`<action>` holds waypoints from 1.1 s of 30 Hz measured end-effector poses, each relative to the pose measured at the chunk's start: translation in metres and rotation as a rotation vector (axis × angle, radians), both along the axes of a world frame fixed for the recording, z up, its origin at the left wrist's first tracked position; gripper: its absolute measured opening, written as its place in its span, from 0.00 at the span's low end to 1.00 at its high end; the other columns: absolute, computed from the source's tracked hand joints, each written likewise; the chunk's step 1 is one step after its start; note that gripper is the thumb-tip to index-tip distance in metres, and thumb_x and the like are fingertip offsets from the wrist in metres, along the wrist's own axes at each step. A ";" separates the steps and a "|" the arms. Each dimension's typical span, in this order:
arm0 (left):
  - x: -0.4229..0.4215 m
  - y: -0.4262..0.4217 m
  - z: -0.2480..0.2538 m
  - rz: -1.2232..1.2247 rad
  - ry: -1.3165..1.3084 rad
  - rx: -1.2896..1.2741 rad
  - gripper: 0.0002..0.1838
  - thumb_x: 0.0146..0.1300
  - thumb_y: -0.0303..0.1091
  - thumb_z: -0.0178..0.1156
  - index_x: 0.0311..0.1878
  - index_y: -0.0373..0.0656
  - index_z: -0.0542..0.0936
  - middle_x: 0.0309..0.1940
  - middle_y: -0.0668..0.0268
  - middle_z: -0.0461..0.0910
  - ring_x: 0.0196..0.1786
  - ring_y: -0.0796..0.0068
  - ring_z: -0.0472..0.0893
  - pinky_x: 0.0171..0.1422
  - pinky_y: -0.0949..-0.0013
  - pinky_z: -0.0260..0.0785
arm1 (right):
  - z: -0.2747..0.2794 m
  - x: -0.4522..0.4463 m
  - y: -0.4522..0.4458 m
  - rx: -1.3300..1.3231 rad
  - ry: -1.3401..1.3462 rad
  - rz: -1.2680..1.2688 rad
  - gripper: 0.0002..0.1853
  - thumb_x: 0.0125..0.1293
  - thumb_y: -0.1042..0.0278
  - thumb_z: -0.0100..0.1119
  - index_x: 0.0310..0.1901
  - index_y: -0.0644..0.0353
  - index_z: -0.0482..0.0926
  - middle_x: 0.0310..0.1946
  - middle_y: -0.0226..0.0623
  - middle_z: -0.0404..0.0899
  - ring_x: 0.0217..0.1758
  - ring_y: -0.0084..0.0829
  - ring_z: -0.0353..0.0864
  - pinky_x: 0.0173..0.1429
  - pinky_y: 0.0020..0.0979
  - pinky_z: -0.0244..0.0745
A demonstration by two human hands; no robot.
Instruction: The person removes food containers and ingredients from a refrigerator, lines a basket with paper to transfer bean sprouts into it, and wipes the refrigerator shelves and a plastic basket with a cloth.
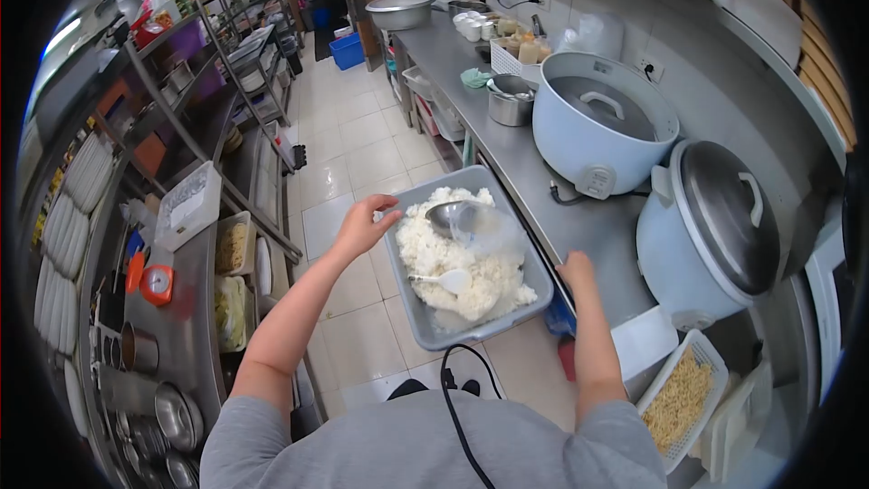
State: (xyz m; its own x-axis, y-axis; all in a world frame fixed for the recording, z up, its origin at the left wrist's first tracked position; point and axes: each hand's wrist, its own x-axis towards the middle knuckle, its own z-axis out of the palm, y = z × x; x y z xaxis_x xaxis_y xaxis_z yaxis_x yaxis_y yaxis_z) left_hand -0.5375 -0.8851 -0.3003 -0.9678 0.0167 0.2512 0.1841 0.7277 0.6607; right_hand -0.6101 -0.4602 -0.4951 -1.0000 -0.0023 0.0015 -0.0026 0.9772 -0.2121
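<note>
A grey plastic tub (419, 326) of cooked white rice (425, 258) is in front of me. On the rice lie a white rice paddle (450, 282), a metal bowl (444, 215) and a crumpled clear plastic bag (484, 222). My left hand (364, 225) is at the tub's upper left rim, its fingers bent and apart, with nothing visible in them. To the right of the tub, my right hand (577, 272) is closed at the edge of the steel counter (602, 240); what its fingers grip is hidden.
Two large blue rice cookers (579, 140) (679, 240) stand on the right counter. A white basket of noodles (688, 394) is at lower right. Steel shelves with an orange scale (157, 284) line the left. Two people are farther down the tiled aisle (348, 140).
</note>
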 end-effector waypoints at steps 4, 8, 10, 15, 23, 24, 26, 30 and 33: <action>-0.110 -0.032 -0.034 -0.022 0.011 -0.183 0.18 0.54 0.40 0.61 0.45 0.40 0.78 0.43 0.58 0.79 0.45 0.61 0.78 0.48 0.64 0.70 | -0.015 -0.072 -0.035 0.157 -0.206 -0.183 0.21 0.50 0.69 0.59 0.47 0.67 0.72 0.42 0.54 0.77 0.49 0.45 0.76 0.51 0.46 0.71; -0.264 -0.048 -0.064 -0.146 0.035 -0.418 0.23 0.54 0.42 0.60 0.51 0.39 0.74 0.49 0.58 0.76 0.53 0.57 0.74 0.55 0.59 0.67 | -0.032 -0.087 -0.047 0.256 -0.213 -0.269 0.40 0.44 0.62 0.68 0.58 0.68 0.61 0.41 0.51 0.78 0.49 0.51 0.76 0.59 0.48 0.64; -0.348 -0.037 -0.080 -0.164 0.021 -0.532 0.27 0.53 0.43 0.60 0.55 0.40 0.70 0.55 0.58 0.71 0.59 0.56 0.68 0.59 0.56 0.63 | -0.009 -0.083 -0.056 0.246 -0.322 -0.335 0.50 0.40 0.62 0.71 0.64 0.66 0.53 0.44 0.56 0.76 0.54 0.56 0.70 0.61 0.53 0.58; -0.528 0.008 -0.125 -0.184 -0.048 -0.728 0.37 0.50 0.45 0.61 0.63 0.44 0.62 0.66 0.62 0.57 0.70 0.57 0.49 0.66 0.46 0.52 | -0.006 -0.080 -0.059 0.159 -0.352 -0.423 0.54 0.34 0.64 0.74 0.65 0.63 0.52 0.46 0.63 0.72 0.58 0.63 0.63 0.63 0.47 0.59; -0.671 0.053 -0.154 -0.116 -0.236 -0.580 0.42 0.49 0.38 0.60 0.67 0.43 0.52 0.70 0.59 0.45 0.72 0.60 0.44 0.68 0.48 0.50 | 0.005 -0.086 -0.073 0.067 -0.310 -0.633 0.55 0.29 0.66 0.75 0.66 0.48 0.56 0.56 0.75 0.55 0.61 0.67 0.57 0.62 0.42 0.63; -0.691 0.053 -0.172 -0.103 -0.208 -0.538 0.42 0.49 0.35 0.59 0.67 0.42 0.51 0.69 0.57 0.46 0.71 0.58 0.47 0.68 0.50 0.51 | 0.004 -0.086 -0.071 0.057 -0.319 -0.615 0.56 0.28 0.66 0.76 0.66 0.48 0.56 0.56 0.76 0.55 0.61 0.67 0.57 0.62 0.42 0.63; -0.726 0.046 -0.208 -0.127 -0.154 -0.445 0.39 0.49 0.30 0.57 0.66 0.40 0.53 0.66 0.53 0.52 0.66 0.54 0.57 0.65 0.54 0.57 | 0.003 -0.084 -0.069 0.056 -0.329 -0.633 0.57 0.27 0.66 0.76 0.66 0.47 0.56 0.56 0.76 0.54 0.61 0.67 0.57 0.62 0.43 0.63; -0.699 0.049 -0.207 -0.053 -0.016 -0.390 0.22 0.50 0.26 0.54 0.52 0.35 0.69 0.48 0.49 0.71 0.48 0.51 0.74 0.53 0.57 0.67 | 0.002 -0.084 -0.064 0.046 -0.330 -0.589 0.57 0.25 0.65 0.77 0.65 0.51 0.57 0.53 0.76 0.58 0.60 0.65 0.59 0.64 0.45 0.59; -0.654 0.043 -0.225 -0.150 0.164 -0.399 0.08 0.49 0.23 0.54 0.34 0.34 0.76 0.34 0.51 0.74 0.39 0.51 0.75 0.45 0.55 0.69 | -0.003 -0.085 -0.064 0.054 -0.300 -0.564 0.57 0.24 0.65 0.76 0.65 0.53 0.57 0.50 0.74 0.63 0.59 0.63 0.61 0.65 0.46 0.57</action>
State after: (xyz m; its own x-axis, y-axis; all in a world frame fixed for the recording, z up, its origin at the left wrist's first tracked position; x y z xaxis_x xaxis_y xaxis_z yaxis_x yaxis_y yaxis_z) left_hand -1.1913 -0.8423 -0.5249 -0.8953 0.2799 0.3467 0.3854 0.8768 0.2875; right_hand -0.6951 -0.5243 -0.4979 -0.8043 0.5322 -0.2643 0.5671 0.8203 -0.0739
